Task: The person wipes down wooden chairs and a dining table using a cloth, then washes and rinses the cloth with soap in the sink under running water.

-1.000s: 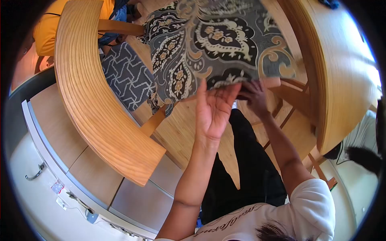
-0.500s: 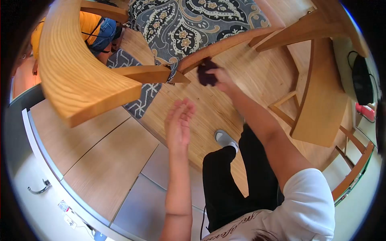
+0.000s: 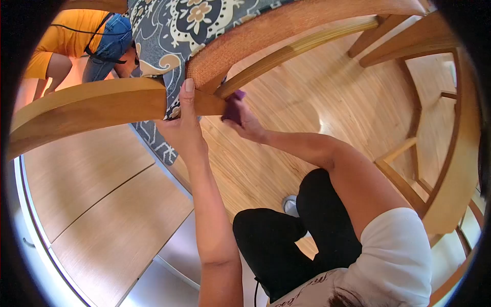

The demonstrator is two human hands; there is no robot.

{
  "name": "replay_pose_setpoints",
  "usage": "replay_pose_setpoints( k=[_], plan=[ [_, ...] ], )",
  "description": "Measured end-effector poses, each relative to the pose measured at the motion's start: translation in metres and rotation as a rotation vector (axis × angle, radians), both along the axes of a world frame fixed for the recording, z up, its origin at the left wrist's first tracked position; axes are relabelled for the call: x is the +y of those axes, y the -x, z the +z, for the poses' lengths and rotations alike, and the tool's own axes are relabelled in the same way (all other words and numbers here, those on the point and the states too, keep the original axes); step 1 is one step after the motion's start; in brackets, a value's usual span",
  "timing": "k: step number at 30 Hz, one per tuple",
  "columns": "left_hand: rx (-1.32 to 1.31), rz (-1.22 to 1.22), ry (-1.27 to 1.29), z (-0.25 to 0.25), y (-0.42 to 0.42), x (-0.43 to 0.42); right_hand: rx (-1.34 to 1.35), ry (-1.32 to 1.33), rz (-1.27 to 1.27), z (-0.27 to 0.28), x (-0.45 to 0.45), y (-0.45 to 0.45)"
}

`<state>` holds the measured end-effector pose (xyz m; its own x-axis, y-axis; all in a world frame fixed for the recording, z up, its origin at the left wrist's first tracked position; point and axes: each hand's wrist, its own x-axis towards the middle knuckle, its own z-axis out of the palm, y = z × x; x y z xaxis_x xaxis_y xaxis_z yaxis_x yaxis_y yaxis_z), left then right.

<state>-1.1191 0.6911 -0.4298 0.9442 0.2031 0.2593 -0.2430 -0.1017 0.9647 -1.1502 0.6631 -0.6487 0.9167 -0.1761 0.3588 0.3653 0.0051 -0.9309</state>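
Purple cloth [image 3: 233,108] is bunched in R hand [image 3: 250,126], by the stretcher joint of wooden chair [image 3: 133,102]; L hand [image 3: 184,134] clasps chair's upright over floral seat cover [image 3: 197,23] corner, prob. to steady it.

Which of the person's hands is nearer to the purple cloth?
The right. The right hand holds the purple cloth; the left hand is apart from it, off to its left, with the thumb against the chair's patterned cover.
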Motion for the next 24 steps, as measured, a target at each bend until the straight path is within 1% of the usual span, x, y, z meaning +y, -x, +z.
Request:
replay_pose_setpoints(
  k=[1,3,4,5,6,7,9,10,12,13,14,15,16,18,19,20,21,22,23,24],
  plan=[
    [-0.013,0.002,-0.015,-0.005,-0.002,0.005,0.027,-0.023,-0.01,-0.011,0.0,0.001],
    [-0.028,-0.01,-0.086,-0.017,-0.007,0.013,0.058,-0.01,-0.032,-0.075,0.006,0.002],
    [-0.037,-0.011,-0.089,-0.02,-0.007,0.012,0.119,0.029,0.154,-0.1,-0.001,-0.003],
    [-0.073,-0.034,-0.053,-0.021,-0.006,0.008,0.181,0.076,0.34,-0.114,-0.01,-0.009],
    [-0.108,-0.056,-0.016,-0.022,-0.005,0.006,0.069,0.234,0.236,-0.124,-0.015,-0.013],
    [-0.116,-0.051,-0.011,-0.026,-0.004,0.008,0.061,0.24,0.239,-0.122,-0.019,-0.016],
    [-0.09,-0.043,-0.025,-0.031,-0.004,0.009,0.445,0.229,0.418,-0.096,-0.035,-0.024],
    [-0.104,-0.043,-0.014,-0.033,-0.004,0.009,0.434,0.242,0.414,-0.069,-0.047,-0.024],
    [-0.118,-0.047,0.093,-0.035,-0.004,0.007,0.782,0.234,0.437,-0.001,-0.071,-0.007],
    [-0.136,-0.05,0.11,-0.035,-0.006,0.005,0.426,0.269,0.272,0.018,-0.082,0.01],
    [-0.193,-0.044,0.063,-0.035,-0.007,0.005,0.069,0.296,0.114,0.034,-0.095,0.023],
    [-0.248,-0.036,0.015,-0.035,-0.009,0.004,-0.241,0.402,-0.052,0.054,-0.109,0.022],
    [-0.254,-0.038,0.033,-0.036,-0.009,0.004,-0.548,0.502,-0.216,0.073,-0.123,0.023],
    [-0.279,0.005,0.019,-0.039,-0.009,0.003,-0.463,0.691,-0.322,0.108,-0.121,0.017],
    [-0.278,-0.007,0.042,-0.04,-0.008,0.002,-0.325,0.878,-0.336,0.104,-0.108,0.002],
    [-0.282,0.025,0.037,-0.04,-0.008,0.001,-0.318,1.097,-0.326,0.097,-0.094,-0.012],
    [-0.286,0.058,0.032,-0.039,-0.007,0.0,-0.32,1.118,-0.339,0.094,-0.093,-0.017],
    [-0.205,0.081,0.075,-0.037,-0.004,-0.001,-0.406,1.256,-0.367,0.092,-0.094,-0.02],
    [-0.207,0.066,0.086,-0.037,-0.004,0.0,-0.484,1.387,-0.393,0.094,-0.099,-0.02],
    [-0.207,0.061,0.045,-0.037,-0.004,0.003,-0.436,1.413,-0.339,0.094,-0.11,-0.021]
  ],
)
